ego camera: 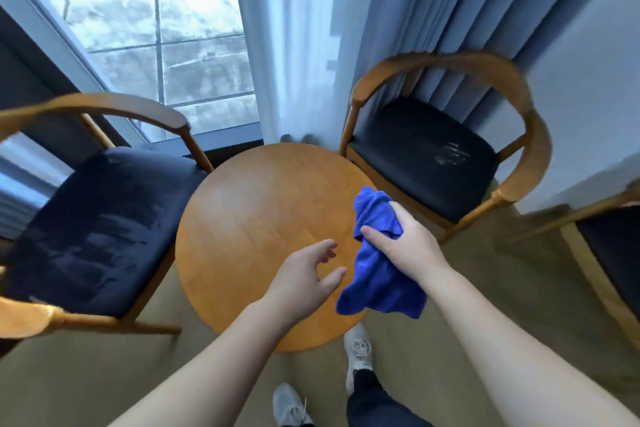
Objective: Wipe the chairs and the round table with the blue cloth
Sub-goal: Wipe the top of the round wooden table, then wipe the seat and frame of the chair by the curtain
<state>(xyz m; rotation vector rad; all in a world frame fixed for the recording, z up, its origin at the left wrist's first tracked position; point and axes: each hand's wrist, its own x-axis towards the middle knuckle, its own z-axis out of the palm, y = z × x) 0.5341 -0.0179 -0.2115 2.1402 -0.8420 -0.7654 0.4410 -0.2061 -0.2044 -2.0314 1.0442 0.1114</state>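
A round wooden table (252,215) stands in the middle, seen from above. My right hand (405,243) grips a bunched blue cloth (377,274) above the table's right edge, and a loose end of the cloth hangs down. My left hand (308,274) hovers just left of the cloth with relaxed, spread fingers and holds nothing. A wooden armchair with a dark seat (93,229) stands on the left. A second one (426,156) stands at the back right.
Part of a third chair (609,246) shows at the right edge. A window (166,38) and pale curtains (398,10) run behind the furniture. My feet in light shoes (358,350) stand on beige carpet by the table's near edge.
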